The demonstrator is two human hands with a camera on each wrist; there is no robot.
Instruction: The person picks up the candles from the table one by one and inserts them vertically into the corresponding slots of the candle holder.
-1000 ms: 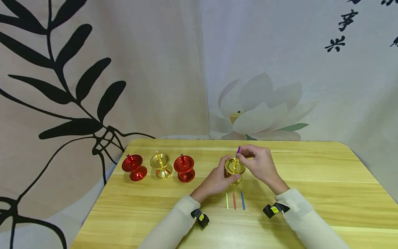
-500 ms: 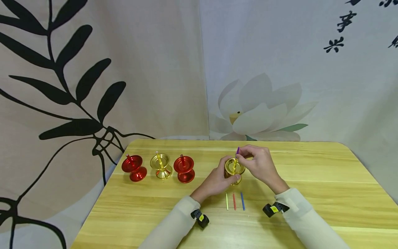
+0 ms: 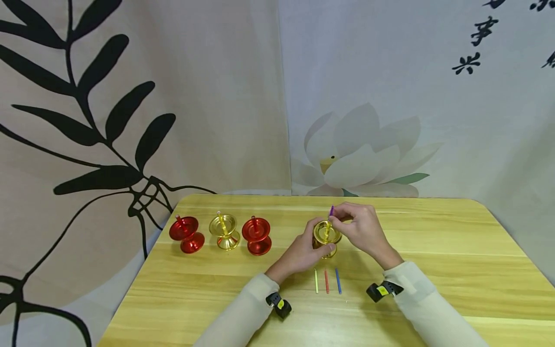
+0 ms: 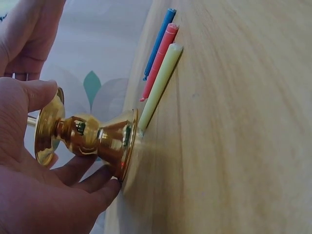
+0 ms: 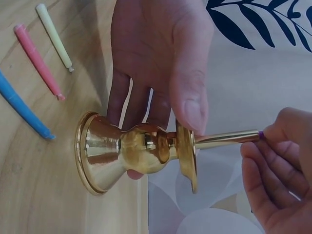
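Observation:
A gold candlestick (image 5: 146,148) stands on the wooden table. My left hand (image 3: 302,249) grips it, thumb at the rim of its dish and fingers round its body in the left wrist view. A narrow metal tube (image 5: 226,139) rises from the dish. At the top of that tube, my right hand (image 3: 362,228) pinches a purple candle (image 3: 331,210) by finger and thumb. Only a small bit of purple shows at the tube's mouth in the right wrist view. Near the candlestick's base lie a pale yellow-green candle (image 4: 160,83), a red candle (image 4: 161,61) and a blue candle (image 4: 159,44).
To the left on the table (image 3: 442,260) stand a red candlestick (image 3: 187,235), a second gold candlestick (image 3: 226,232) and another red candlestick (image 3: 258,237) in a row. A curtain (image 3: 225,96) printed with leaves and a lotus hangs behind the far edge.

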